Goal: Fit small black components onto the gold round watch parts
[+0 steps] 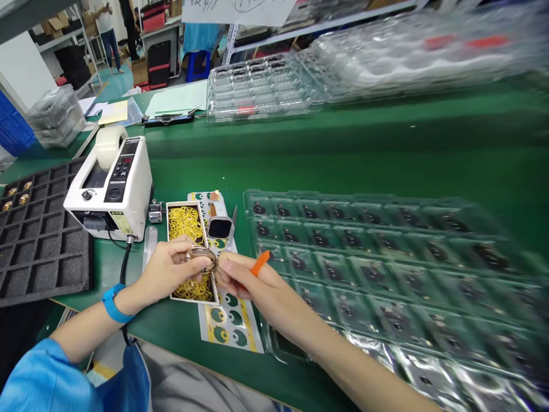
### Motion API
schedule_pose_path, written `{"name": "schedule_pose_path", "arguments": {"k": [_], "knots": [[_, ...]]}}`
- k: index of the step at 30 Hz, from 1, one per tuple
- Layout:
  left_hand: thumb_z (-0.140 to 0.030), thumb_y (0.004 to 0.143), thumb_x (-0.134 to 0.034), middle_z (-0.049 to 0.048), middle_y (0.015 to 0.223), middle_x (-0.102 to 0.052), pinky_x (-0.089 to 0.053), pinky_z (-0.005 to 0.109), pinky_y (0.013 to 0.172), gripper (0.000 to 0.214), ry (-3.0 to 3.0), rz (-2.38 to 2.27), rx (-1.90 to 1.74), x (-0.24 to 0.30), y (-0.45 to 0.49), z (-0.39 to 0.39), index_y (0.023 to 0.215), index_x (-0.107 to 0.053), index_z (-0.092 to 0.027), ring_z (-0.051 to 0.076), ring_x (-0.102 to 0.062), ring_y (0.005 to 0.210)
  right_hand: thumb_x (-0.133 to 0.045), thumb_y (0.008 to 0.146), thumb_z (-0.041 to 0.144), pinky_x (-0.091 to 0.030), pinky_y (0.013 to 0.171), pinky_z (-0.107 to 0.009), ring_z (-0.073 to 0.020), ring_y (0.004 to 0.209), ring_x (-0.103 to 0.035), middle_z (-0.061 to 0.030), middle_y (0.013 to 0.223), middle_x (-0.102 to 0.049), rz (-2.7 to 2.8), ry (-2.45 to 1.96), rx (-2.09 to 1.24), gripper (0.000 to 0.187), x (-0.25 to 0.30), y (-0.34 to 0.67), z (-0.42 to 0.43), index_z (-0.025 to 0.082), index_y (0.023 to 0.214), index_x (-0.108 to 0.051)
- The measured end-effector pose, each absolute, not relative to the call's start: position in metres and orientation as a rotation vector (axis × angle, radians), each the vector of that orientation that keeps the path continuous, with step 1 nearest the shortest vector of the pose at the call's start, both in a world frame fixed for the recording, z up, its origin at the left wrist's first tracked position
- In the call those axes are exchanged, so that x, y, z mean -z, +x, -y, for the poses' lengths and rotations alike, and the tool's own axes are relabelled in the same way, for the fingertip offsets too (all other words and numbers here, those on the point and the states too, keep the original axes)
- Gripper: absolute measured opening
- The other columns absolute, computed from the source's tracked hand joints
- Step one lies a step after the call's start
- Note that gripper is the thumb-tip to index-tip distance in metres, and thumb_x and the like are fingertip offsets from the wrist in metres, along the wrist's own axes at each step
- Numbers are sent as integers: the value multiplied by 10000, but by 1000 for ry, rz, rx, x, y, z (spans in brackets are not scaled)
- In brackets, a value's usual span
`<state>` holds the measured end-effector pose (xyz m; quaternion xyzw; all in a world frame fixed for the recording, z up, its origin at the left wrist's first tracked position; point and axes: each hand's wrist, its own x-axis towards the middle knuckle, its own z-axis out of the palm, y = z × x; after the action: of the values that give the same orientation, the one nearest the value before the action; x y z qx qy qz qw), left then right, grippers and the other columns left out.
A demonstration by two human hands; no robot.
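Note:
My left hand (169,269) pinches a small gold-coloured metal ring part (205,256) over a shallow box of yellow rings (185,221). My right hand (240,277) meets it from the right, fingers closed on the same part, with an orange tool (259,262) sticking up from the fingers. A blue band circles my left wrist (112,305). A square watch-like part with a dark face (219,227) lies just beyond the hands on a sheet of green and yellow stickers (229,323).
A white tape dispenser (112,186) with its cable stands to the left. A black foam tray (36,234) holds a few gold parts. A clear blister tray of small parts (386,269) fills the right. More clear trays (261,86) and papers lie at the back; people stand far off.

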<state>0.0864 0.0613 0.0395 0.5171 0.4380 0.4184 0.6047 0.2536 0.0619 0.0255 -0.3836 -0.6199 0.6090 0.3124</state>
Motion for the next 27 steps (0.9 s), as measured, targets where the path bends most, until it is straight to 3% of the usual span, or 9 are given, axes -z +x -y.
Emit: {"name": "schedule_pose_path", "arguments": {"k": [4, 7, 12, 16, 19, 22, 24, 27], "knots": [[-543, 685, -735, -31, 613, -506, -361, 225, 499, 428, 1145, -1033, -934, -39, 86, -60, 689, -599, -137, 81, -482, 522, -393, 922, 570, -301, 538, -263, -133, 561, -354, 32, 616, -394, 1765, -1050, -1322, 425, -25, 254, -62, 211, 699, -444], [-551, 687, -730, -32, 559, -522, -346, 232, 511, 434, 1116, -1027, -910, -36, 86, -59, 716, -602, -137, 85, -460, 504, -357, 920, 626, -308, 537, -267, -133, 555, -358, 32, 612, -388, 1766, -1043, -1281, 486, -21, 252, -62, 212, 673, -420], [-500, 742, -698, -29, 583, -502, -346, 241, 513, 376, 1155, -1029, -905, -34, 85, -60, 703, -589, -142, 92, -453, 508, -367, 877, 695, -266, 499, -265, -116, 505, -298, 43, 529, -335, 1630, -1033, -1459, 567, -19, 248, -63, 221, 566, -348], [-328, 858, -594, -7, 689, -451, -387, 255, 561, 267, 1559, -1107, -1074, -31, 84, -59, 661, -586, -148, 122, -478, 618, -481, 825, 684, -194, 451, -249, -90, 450, -216, 68, 469, -303, 1412, -1077, -1701, 544, -25, 248, -63, 207, 574, -409], [-190, 924, -446, 26, 729, -473, -409, 271, 584, 236, 2083, -1185, -1141, -21, 84, -55, 860, -670, -149, 156, -476, 677, -567, 758, 706, -193, 439, -229, -71, 441, -197, 70, 500, -349, 1286, -1063, -1820, 534, -30, 247, -59, 181, 675, -515], [-158, 948, -358, 62, 760, -519, -445, 293, 582, 328, 2428, -1262, -1013, -11, 87, -49, 1075, -660, -139, 177, -501, 670, -595, 732, 722, -245, 425, -221, -71, 451, -199, 70, 518, -329, 1234, -1044, -1889, 550, -28, 246, -54, 186, 656, -498], [-170, 950, -369, 97, 841, -570, -490, 323, 646, 336, 2452, -1321, -939, -11, 88, -44, 1152, -637, -161, 203, -549, 752, -584, 750, 716, -259, 420, -222, -73, 454, -194, 69, 521, -301, 1235, -1052, -1874, 552, -24, 247, -53, 191, 623, -470], [-272, 894, -547, 125, 1060, -596, -505, 400, 827, 353, 2138, -1352, -1036, -18, 79, -35, 1238, -588, -208, 247, -572, 962, -565, 762, 725, -264, 420, -228, -81, 454, -232, 50, 548, -336, 1358, -1082, -1687, 554, -21, 251, -55, 191, 637, -493]]}}
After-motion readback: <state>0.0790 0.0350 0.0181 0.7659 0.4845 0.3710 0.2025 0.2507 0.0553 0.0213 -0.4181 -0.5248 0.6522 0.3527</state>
